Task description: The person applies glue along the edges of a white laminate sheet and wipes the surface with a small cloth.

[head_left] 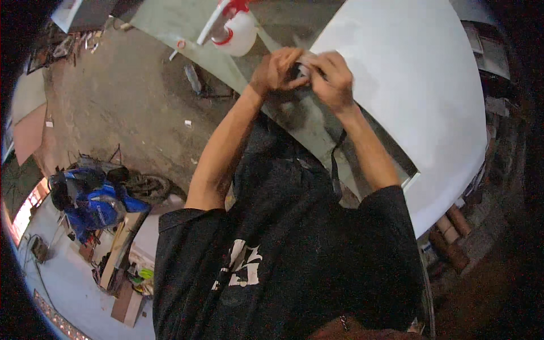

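My left hand (276, 71) and my right hand (333, 79) meet over a sheet of glass (226, 71). Both are closed, fingers bent in toward each other. Between them shows a small, pale, crumpled piece (304, 70), perhaps paper or film; it is partly covered by the fingers and blurred, so its kind is unclear. A white spray bottle (240, 35) with a red and white head stands on the glass just beyond my left hand. To the right of my right hand stretches a large white panel (413, 96), one edge running close by my right forearm.
A blue motorcycle (99, 201) is at the left, with wooden boards (120, 252) and clutter near it. Brown sheets (31, 133) lean at the far left. Brown rolls (450, 229) lie below the white panel at the right. Small scraps dot the concrete floor (136, 85).
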`<move>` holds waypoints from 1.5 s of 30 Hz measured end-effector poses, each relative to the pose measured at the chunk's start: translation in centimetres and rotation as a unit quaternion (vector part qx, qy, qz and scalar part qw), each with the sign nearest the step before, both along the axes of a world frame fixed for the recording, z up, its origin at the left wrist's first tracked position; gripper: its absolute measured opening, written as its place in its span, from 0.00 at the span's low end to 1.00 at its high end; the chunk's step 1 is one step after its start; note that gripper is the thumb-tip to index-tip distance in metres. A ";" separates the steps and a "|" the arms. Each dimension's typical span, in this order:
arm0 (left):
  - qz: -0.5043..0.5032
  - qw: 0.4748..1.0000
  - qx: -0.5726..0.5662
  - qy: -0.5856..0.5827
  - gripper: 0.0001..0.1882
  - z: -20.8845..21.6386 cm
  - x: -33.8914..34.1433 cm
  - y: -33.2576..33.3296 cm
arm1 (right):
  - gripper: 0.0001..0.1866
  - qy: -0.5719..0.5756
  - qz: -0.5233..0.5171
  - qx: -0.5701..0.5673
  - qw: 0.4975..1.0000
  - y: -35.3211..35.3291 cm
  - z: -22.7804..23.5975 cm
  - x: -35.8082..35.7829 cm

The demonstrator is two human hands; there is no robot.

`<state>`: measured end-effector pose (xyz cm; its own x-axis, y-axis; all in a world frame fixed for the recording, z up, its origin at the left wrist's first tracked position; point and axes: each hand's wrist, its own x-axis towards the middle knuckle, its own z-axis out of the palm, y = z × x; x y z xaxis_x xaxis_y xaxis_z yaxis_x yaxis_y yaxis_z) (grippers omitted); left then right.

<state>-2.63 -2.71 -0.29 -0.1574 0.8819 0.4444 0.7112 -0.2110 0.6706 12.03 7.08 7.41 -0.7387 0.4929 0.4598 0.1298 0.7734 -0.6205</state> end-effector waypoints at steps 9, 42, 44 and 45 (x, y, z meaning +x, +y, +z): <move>-0.045 0.998 -0.025 -0.022 0.34 2.1 0.1 1.6 | 0.06 -0.121 -0.284 -0.049 0.950 0.1 0.1 12.3; -0.108 0.972 -0.163 -0.133 0.22 3.1 -1.9 2.6 | 0.10 -0.111 -0.320 -0.033 0.940 40.4 -1.1 -6.7; -0.103 0.977 -0.134 -0.132 0.20 3.4 -1.7 3.4 | 0.12 -0.098 -0.354 -0.016 0.930 44.8 -0.9 -7.2; -0.116 0.975 -0.140 -0.124 0.19 3.6 -1.7 3.8 | 0.13 -0.091 -0.364 0.011 0.927 45.8 -1.0 -7.1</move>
